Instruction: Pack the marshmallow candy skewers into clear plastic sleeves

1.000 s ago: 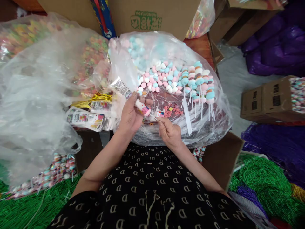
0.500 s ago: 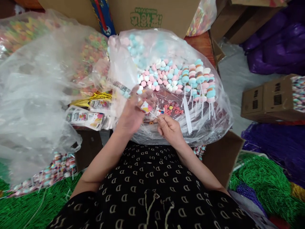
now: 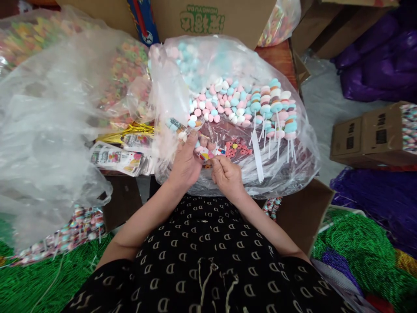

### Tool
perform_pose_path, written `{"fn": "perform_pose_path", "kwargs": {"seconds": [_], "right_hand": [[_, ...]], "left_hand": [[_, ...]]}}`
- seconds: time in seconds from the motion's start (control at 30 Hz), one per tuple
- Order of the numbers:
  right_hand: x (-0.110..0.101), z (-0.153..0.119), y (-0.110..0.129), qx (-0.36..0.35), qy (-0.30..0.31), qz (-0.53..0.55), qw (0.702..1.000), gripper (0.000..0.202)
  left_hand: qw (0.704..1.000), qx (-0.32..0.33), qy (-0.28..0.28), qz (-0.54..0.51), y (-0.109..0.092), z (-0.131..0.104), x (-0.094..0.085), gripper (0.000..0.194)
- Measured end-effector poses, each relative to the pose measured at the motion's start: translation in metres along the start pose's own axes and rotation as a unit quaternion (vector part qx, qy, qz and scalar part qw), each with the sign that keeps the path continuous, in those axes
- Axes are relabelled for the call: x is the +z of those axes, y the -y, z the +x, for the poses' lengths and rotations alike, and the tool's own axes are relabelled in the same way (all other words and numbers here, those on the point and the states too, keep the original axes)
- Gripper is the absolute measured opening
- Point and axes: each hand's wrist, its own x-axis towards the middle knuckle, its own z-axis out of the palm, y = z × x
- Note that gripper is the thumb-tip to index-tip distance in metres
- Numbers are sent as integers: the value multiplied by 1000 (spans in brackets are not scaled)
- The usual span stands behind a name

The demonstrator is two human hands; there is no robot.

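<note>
Presently, the wrapper (image 3: 205, 154) is held within the curled left fingers (image 3: 190, 147) and pinched at one end between the closed right fingers (image 3: 224, 166).

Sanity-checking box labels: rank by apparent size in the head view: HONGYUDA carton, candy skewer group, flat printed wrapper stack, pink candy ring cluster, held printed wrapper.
1. HONGYUDA carton
2. Candy skewer group
3. Flat printed wrapper stack
Unranked: pink candy ring cluster and held printed wrapper; the left hand partly hides the wrapper.
</note>
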Motion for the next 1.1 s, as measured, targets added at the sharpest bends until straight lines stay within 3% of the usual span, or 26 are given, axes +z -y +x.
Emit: {"fn": "perform_pose_path", "kwargs": {"seconds": [0.13, 0.23, 0.4, 0.63, 0.8, 0.93, 1.03, 1.1], "right_hand": [[10, 7, 3, 87, 31, 124, 988, 52], [9, 11, 5, 102, 60, 148, 982, 50], [-4, 9, 5, 24, 21, 78, 996, 43], [-6, 6, 3, -52, -23, -78, 995, 40], [-2, 8, -4, -93, -16, -132, 987, 46], [1, 9, -12, -108, -56, -132, 984, 45], [0, 10, -14, -123, -88, -114, 982, 42], [0, 10, -14, -136, -101, -99, 981, 41]], "left_hand": [[1000, -10, 12, 16, 4, -5, 3, 27], [999, -12, 12, 37, 1, -4, 2, 26], [994, -45, 22, 99, 3, 1, -11, 22], [976, 47, -15, 212, 6, -1, -28, 12], [966, 59, -5, 250, 6, -4, -26, 23], [946, 56, 34, 317, 9, -3, -27, 33], [964, 28, 49, 260, 3, 1, -30, 19], [983, 19, 42, 179, -4, 4, -30, 29]]}}
